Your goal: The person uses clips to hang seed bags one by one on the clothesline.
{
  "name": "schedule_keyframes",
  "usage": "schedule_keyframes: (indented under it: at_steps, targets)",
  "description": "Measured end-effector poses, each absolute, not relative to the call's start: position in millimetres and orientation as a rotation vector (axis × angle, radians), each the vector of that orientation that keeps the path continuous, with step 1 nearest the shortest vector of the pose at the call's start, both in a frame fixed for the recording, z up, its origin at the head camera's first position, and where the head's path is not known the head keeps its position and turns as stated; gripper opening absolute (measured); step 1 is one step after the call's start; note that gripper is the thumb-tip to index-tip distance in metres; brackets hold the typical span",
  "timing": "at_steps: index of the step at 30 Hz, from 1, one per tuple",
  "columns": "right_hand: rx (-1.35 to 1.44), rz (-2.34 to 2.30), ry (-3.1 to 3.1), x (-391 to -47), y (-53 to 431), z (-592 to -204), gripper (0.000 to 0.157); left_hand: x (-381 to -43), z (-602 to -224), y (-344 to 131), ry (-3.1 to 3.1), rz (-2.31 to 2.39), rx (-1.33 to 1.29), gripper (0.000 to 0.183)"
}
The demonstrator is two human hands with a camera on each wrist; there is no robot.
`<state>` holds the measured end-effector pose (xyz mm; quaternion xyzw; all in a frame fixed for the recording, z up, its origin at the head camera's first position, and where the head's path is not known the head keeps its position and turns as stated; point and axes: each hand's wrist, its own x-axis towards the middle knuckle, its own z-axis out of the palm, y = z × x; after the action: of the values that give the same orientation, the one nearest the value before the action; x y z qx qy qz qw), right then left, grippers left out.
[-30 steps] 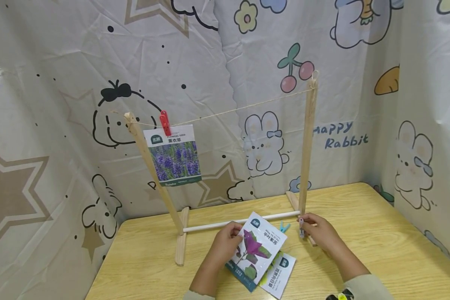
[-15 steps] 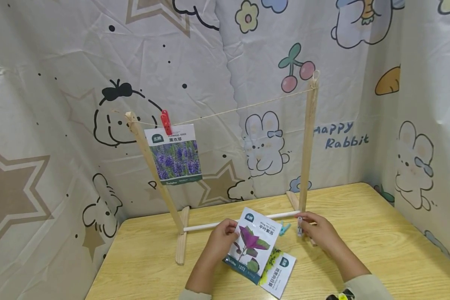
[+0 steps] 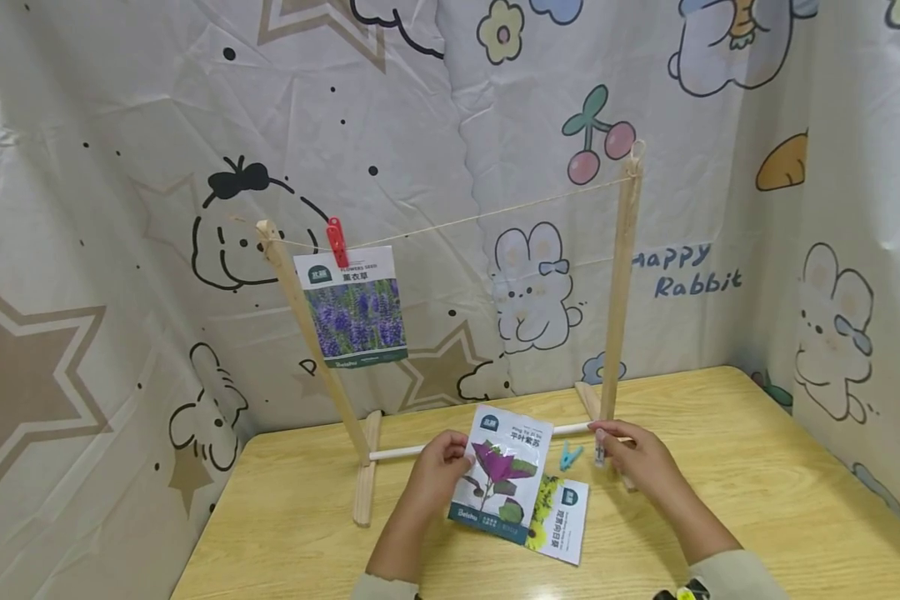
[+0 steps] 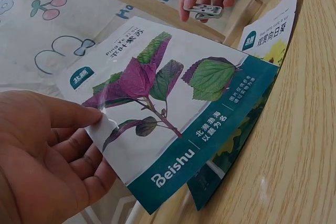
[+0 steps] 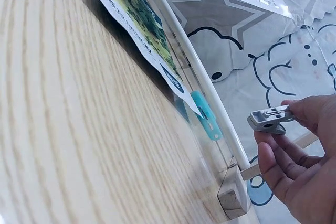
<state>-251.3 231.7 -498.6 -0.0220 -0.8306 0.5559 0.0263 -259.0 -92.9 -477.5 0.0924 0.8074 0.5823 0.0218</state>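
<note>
My left hand (image 3: 441,468) pinches the left edge of a seed packet (image 3: 501,475) picturing a purple-leaved plant, held tilted up over the table. Behind and below it a second seed packet (image 3: 559,521) with yellow flowers shows partly, the rest covered by the first. My right hand (image 3: 636,454) pinches a grey clothespin (image 5: 269,119) between thumb and fingertips, near the foot of the right post. A light blue clothespin (image 3: 570,456) lies on the table between the packets and that hand. A lavender seed packet (image 3: 355,312) hangs from the string (image 3: 480,217) by a red clothespin (image 3: 336,242).
The wooden left post (image 3: 311,337) and right post (image 3: 619,292) hold the string and stand on wooden feet. A white rod (image 3: 397,452) joins them low down. Patterned cloth (image 3: 412,108) rises behind the table (image 3: 270,533).
My left hand has turned the purple-leaved packet more upright and shifted it slightly left and away from me. The yellow-flowered packet has also moved slightly away. My right hand keeps its pinch on the grey clothespin.
</note>
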Motion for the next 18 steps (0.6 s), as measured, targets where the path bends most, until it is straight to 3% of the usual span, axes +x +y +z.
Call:
schedule_keyframes:
  at_steps: [18]
  targets:
    - [-0.025,1.642,-2.566,-252.5,231.1,-498.1,0.041,-259.2,-470.7,-96.5,2.442,1.903,0.338,0.019]
